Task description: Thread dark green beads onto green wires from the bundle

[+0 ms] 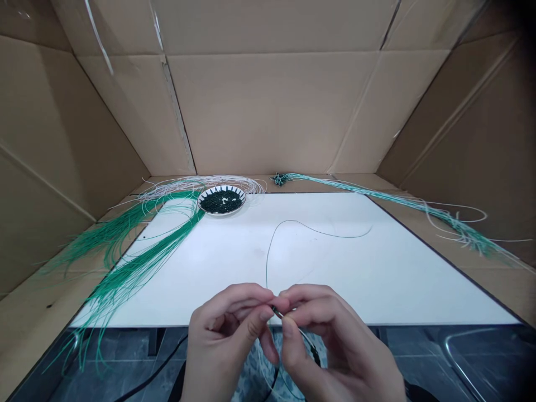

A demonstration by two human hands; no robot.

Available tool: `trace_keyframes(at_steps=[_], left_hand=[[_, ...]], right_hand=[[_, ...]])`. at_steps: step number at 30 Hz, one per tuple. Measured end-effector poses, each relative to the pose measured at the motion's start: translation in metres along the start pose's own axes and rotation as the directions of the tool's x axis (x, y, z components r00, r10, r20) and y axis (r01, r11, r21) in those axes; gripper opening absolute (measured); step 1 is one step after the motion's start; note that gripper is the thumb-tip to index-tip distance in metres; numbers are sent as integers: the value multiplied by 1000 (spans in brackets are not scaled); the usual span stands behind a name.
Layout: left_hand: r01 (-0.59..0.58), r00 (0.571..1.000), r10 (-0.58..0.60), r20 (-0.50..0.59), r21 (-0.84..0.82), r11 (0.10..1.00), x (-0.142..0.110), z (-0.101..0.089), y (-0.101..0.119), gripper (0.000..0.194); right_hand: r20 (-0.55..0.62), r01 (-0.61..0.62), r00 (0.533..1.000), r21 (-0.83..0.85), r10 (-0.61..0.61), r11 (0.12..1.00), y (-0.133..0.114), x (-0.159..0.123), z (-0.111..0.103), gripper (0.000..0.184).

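Both of my hands meet at the front edge of the white board, fingertips pinched close together. Between them shows a short bit of a dark beaded piece (pixel 276 311); the fingers cover most of it. My left hand (pixel 230 335) is closed on its left side, thumb against fingers. Opposite, my right hand (pixel 335 340) pinches it with thumb and forefinger. A thin green strand (pixel 267 257) rises from the fingertips and curves to the right over the board. Pale strands (pixel 309 338) hang below the hands.
A striped-rim dish (pixel 200 201) of small dark beads (pixel 218 204) stands at the back left. Green strands (pixel 146 262) spread beside it, with coiled white strands (pixel 234 180) behind. A beaded-end bundle (pixel 389 195) lies along the right. Cardboard walls (pixel 268 111) surround the white board (pixel 377 279).
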State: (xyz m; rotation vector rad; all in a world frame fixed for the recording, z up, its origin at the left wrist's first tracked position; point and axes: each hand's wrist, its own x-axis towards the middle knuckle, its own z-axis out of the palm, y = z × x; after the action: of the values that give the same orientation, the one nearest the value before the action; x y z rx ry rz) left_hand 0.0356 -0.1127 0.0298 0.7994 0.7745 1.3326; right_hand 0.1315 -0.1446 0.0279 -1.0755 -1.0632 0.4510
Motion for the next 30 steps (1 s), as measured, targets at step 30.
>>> trace_keyframes(at_steps=[30], left_hand=[[25,960,4,279,-99,995,11,-15,-8,10]], right_hand=[[70,34,997,28,-36,999,5,-4,-4,18]])
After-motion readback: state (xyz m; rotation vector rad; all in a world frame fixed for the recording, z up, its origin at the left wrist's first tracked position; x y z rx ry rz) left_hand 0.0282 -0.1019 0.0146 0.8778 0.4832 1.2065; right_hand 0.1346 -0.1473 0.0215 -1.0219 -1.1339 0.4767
